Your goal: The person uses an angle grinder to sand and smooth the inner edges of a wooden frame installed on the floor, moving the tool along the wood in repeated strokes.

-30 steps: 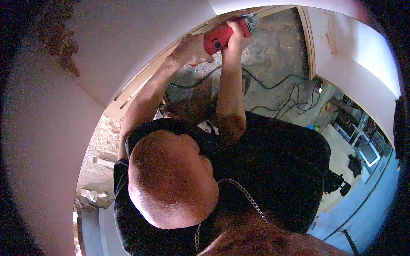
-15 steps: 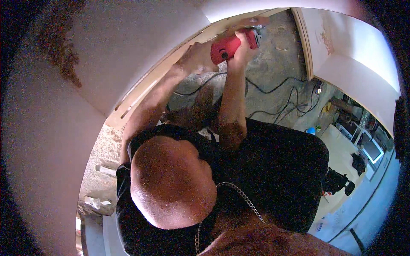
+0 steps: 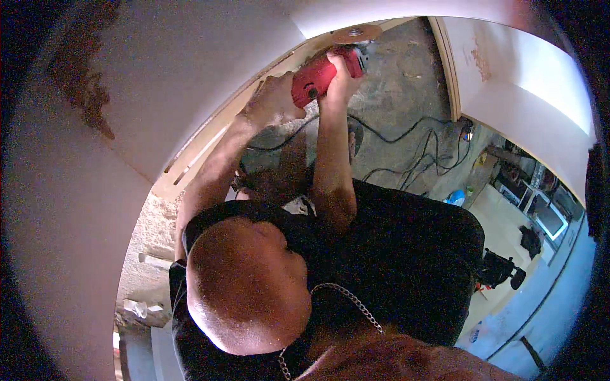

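Observation:
A red angle grinder (image 3: 314, 79) with a flat brown disc (image 3: 357, 33) is in both my hands at the top of the view. My left hand (image 3: 274, 100) is closed around its rear end. My right hand (image 3: 341, 81) wraps the body near the metal head, from the near side. The disc lies close to the pale wooden strip (image 3: 267, 92) along the white panel's edge; I cannot tell whether they touch. Both forearms reach away from me, past my black shirt (image 3: 406, 254).
A large stained white panel (image 3: 184, 76) curves over the left. Another white panel (image 3: 515, 95) with a wooden edge (image 3: 447, 70) stands at the right. Black cables (image 3: 419, 165) snake over the grey floor (image 3: 400, 76). A blue object (image 3: 455, 197) and a pale-framed pane (image 3: 549, 219) lie beyond.
The angle grinder and both hands have shifted left and slightly nearer. The disc, smeared before, now shows more clearly. The whole view has moved a little.

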`<state>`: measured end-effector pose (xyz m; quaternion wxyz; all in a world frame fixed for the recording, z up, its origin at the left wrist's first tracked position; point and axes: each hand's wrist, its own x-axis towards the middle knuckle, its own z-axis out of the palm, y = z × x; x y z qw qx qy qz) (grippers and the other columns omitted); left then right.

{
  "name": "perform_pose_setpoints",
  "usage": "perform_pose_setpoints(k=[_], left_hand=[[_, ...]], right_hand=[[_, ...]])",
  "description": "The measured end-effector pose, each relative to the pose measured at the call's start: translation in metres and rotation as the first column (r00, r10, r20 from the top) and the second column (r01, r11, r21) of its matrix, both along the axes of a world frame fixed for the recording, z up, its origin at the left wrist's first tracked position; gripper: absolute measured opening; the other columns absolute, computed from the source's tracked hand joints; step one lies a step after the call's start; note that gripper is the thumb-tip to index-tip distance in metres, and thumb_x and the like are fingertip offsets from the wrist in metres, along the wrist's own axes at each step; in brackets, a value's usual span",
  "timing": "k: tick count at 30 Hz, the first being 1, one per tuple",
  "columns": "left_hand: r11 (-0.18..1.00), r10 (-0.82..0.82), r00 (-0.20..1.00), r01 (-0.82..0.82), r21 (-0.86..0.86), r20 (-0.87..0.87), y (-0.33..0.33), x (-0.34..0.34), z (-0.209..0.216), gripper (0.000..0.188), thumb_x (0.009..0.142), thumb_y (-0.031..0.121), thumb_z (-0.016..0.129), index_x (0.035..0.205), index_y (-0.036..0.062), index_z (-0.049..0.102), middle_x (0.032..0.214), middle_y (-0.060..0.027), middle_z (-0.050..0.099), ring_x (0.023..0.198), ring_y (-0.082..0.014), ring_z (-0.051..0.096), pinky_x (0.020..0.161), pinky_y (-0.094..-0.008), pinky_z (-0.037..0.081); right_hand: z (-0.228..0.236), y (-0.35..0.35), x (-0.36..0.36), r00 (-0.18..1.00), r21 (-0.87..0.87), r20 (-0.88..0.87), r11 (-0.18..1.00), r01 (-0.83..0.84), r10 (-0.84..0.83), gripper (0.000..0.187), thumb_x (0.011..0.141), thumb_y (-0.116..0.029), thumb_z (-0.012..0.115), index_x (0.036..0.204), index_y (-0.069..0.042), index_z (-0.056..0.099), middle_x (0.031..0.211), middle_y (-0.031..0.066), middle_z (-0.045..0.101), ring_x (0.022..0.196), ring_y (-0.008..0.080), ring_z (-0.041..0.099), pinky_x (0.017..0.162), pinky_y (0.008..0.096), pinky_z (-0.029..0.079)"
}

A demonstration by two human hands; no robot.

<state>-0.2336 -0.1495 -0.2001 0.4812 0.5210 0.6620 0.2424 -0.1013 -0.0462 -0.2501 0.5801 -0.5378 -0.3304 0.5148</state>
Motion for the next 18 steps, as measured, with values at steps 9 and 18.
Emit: perform_pose_setpoints(k=[9, 18], left_hand=[[0.999, -0.008, 0.999, 0.009, -0.038, 0.045, -0.003, -0.008, -0.008, 0.070, 0.057, 0.029, 0.085, 0.117, 0.0005, 0.062, 0.099, -0.0221, 0.072, 0.096, -0.0398, 0.070, 0.093, -0.0459, 0.055], [0.998, -0.047, 0.997, 0.049, -0.027, 0.064, -0.009, -0.009, -0.016, 0.080, 0.055, 0.029, 0.089, 0.125, 0.0029, 0.061, 0.109, -0.0185, 0.072, 0.103, -0.0370, 0.068, 0.095, -0.0456, 0.053]], right_hand=[[0.009, -0.006, -0.018, 0.998, -0.009, 0.003, 0.998, 0.062, -0.062, 0.035, 0.067, 0.000, 0.077, 0.100, 0.002, 0.065, 0.094, 0.0093, 0.068, 0.083, 0.0232, 0.066, 0.079, 0.0384, 0.055], [0.021, -0.022, -0.020, 0.962, 0.094, -0.138, 0.970, -0.224, 0.236, 0.010, 0.083, 0.001, 0.068, 0.092, -0.002, 0.067, 0.090, 0.0054, 0.066, 0.078, 0.0192, 0.064, 0.074, 0.0361, 0.054]])
